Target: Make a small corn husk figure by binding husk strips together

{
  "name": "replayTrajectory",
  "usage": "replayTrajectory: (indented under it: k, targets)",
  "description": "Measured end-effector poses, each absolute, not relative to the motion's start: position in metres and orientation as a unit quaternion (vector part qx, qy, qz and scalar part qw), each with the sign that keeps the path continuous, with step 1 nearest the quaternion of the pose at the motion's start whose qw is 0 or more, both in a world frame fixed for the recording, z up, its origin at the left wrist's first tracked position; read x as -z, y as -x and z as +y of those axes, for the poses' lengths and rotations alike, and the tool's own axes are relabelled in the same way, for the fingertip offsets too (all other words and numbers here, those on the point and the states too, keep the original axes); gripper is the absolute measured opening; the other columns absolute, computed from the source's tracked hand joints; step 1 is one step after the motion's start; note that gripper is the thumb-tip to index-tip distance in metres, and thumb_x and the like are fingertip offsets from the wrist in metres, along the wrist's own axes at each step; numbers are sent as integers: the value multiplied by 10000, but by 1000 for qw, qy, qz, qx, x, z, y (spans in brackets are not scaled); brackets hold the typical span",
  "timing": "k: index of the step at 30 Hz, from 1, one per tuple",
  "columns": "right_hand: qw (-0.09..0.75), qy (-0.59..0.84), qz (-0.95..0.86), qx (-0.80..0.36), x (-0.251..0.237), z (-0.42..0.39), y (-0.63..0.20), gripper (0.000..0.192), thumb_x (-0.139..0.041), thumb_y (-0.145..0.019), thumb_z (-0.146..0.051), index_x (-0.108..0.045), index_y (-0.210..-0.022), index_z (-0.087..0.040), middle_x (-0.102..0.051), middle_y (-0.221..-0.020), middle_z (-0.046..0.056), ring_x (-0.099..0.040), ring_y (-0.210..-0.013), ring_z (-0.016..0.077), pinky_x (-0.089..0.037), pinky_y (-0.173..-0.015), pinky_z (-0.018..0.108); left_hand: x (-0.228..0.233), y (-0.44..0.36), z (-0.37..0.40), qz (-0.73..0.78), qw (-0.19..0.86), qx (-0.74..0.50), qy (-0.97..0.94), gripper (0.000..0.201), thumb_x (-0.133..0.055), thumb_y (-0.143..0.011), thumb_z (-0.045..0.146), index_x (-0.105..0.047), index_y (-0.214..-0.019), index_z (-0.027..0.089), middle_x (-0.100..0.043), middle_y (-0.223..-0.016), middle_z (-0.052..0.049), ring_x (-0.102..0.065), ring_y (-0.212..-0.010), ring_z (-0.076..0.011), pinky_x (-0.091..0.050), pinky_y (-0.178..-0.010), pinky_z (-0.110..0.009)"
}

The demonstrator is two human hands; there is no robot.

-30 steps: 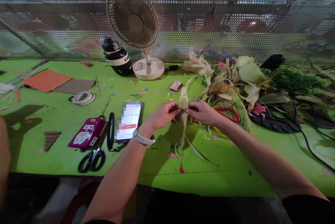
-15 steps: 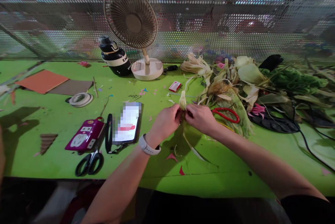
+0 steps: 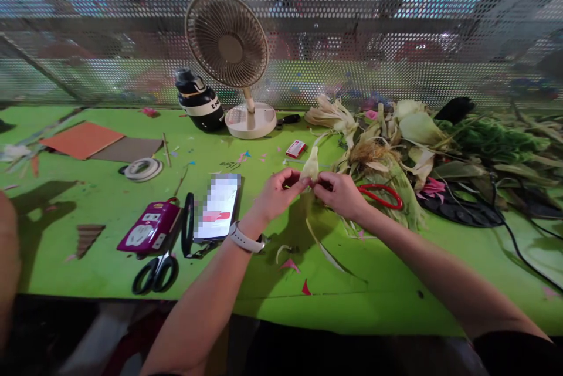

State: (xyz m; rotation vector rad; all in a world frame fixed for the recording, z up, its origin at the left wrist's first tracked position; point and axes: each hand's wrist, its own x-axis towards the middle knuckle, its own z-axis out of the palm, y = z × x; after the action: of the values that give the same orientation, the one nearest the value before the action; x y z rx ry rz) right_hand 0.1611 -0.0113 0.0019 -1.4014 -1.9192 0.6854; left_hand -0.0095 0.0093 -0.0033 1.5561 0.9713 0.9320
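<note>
Now the corn husk points narrow tip up-frame, its lower end pinched between left hand and right hand, both equally near.

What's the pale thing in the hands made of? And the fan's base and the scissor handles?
The pale piece looks like corn husk, matte and leafy: thin and folded, like leaves in the pile. The fan's base seems plastic: pale, smooth, softly shiny. The scissor handles are probably plastic: black, thick, smoothly rounded.

The hands could pass across the near tabletop, but a phone blocks left and a husk pile right.
</note>
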Motion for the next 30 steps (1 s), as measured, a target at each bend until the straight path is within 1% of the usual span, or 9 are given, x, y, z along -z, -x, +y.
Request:
replayTrajectory:
  k: [4,9,13,16,19,22,26,28,30]
  targets:
    - [340,529,-728,-271,-3,-13,-159,222,-495,-807,-278,-458,-608,-187,-444,-540,-39,-395,-499,83,-285,-498,218,3,7,9,420,554,-414,-587,282,-672,-726,418,-655,-827,155,-650,-802,-13,-545,-745,-120,-434,-738,-256]
    - [357,549,-692,-304,2,-5,-166,202,-510,-804,-285,-511,-632,-178,-514,-560,-30,-454,-492,87,-329,-496,217,1,8,8,451,547,-426,-562,263,-722,-679,393,-685,-792,158,-675,-791,-17,-568,-752,-129,-444,-755,-268]
    - [374,553,-631,-394,8,5,-174,155,-540,-789,-271,-556,-676,-165,-585,-588,-14,-514,-489,94,-373,-488,215,0,10,8,362,643,-460,-494,224,-727,-696,354,-664,-811,172,-696,-848,-19,-617,-805,-133,-472,-774,-268]
    - [400,521,-577,-486,10,7,-175,169,-575,-799,-313,-581,-729,-160,-616,-621,-11,-550,-525,91,-401,-511,209,0,10,6,307,712,-469,-423,189,-718,-718,327,-633,-797,179,-685,-763,0,-628,-712,-116,-487,-710,-251]
    - [442,481,-527,-543,9,4,-170,172,-656,-762,-327,-608,-792,-164,-641,-701,-17,-565,-592,80,-425,-560,201,1,7,5,291,735,-465,-399,166,-725,-716,281,-619,-780,171,-620,-616,31,-574,-571,-81,-466,-616,-209]
    - [471,402,-446,-646,5,0,-165,183,-714,-720,-302,-601,-771,-168,-642,-721,-21,-582,-640,82,-460,-629,213,2,4,5,281,740,-479,-379,131,-703,-739,250,-614,-769,158,-576,-569,35,-510,-512,-59,-422,-543,-177]
    - [481,289,-325,-761,2,-1,-166,160,-712,-721,-242,-568,-739,-174,-646,-735,-20,-615,-709,93,-487,-710,226,2,3,4,264,753,-497,-341,106,-683,-753,210,-597,-747,149,-506,-519,48,-452,-483,-48,-421,-534,-165]
    - [464,255,-311,-789,1,-1,-168,129,-681,-753,-221,-564,-743,-167,-609,-665,-32,-584,-635,75,-483,-672,212,-1,5,4,259,767,-485,-330,117,-682,-750,197,-578,-732,147,-453,-495,64,-398,-442,-36,-393,-484,-150]
    - [437,236,-317,-808,0,-1,-170,131,-657,-779,-215,-554,-723,-155,-514,-549,-60,-492,-507,52,-456,-578,187,-3,8,5,255,777,-475,-325,125,-685,-745,185,-567,-737,143,-422,-493,73,-346,-411,-22,-322,-418,-122]
